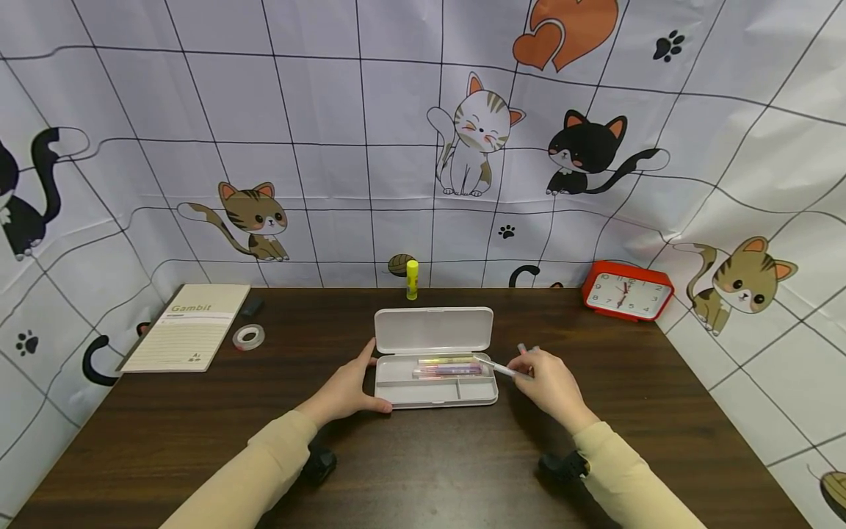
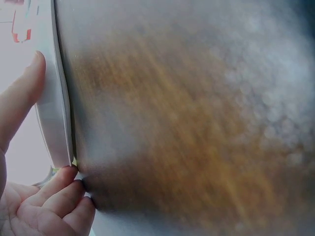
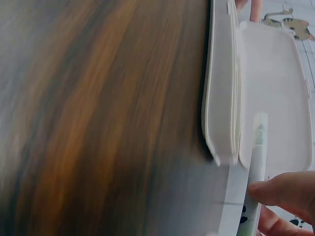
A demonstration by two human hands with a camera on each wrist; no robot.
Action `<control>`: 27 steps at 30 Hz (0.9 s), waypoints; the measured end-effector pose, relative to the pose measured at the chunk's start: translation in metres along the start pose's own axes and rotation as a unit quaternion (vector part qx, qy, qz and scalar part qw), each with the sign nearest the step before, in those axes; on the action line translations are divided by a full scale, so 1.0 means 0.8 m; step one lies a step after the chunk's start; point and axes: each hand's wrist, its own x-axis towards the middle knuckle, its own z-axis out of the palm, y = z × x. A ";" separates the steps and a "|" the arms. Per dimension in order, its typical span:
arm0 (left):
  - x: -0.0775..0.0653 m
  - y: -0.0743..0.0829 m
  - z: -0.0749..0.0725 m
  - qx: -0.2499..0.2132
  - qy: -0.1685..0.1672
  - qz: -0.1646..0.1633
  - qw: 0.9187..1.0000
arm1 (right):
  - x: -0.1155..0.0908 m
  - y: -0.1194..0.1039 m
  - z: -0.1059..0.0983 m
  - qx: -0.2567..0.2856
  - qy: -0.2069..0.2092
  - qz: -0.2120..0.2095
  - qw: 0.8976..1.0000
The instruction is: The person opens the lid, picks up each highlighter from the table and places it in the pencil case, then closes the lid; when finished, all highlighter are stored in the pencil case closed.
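Note:
An opened white pencil case (image 1: 416,394) lies on the table with its lid (image 1: 432,330) tilted back. Several slim pens (image 1: 449,370), yellowish and purplish, rest in its long rear compartment. My left hand (image 1: 349,391) grips the case's left end, thumb at the front corner; the left wrist view shows its fingertips against the case wall (image 2: 53,113). Just right of the case, my right hand (image 1: 547,380) pinches a white marker (image 3: 257,167) with a clear cap, whose tip reaches over the case's right edge. A small greyish end pokes out above those fingers; its kind is unclear.
A yellow glue stick (image 1: 413,280) stands behind the case. A notebook (image 1: 188,330), a roll of white tape (image 1: 248,337) and a dark small block (image 1: 252,306) lie at the left. The red clock (image 1: 628,292) stands at the back right, near the patterned wall cloth.

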 end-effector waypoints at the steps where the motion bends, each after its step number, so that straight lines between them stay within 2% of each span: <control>1: 0.000 0.000 0.000 0.000 0.000 0.001 1.000 | 0.001 -0.003 0.002 0.000 0.000 -0.006 1.000; 12: -0.001 -0.001 0.000 -0.001 -0.002 -0.001 1.000 | 0.010 -0.043 0.023 -0.010 -0.015 -0.066 0.998; 27: -0.002 -0.001 -0.001 0.000 0.000 -0.001 1.000 | 0.017 -0.087 0.046 -0.014 -0.048 -0.079 0.996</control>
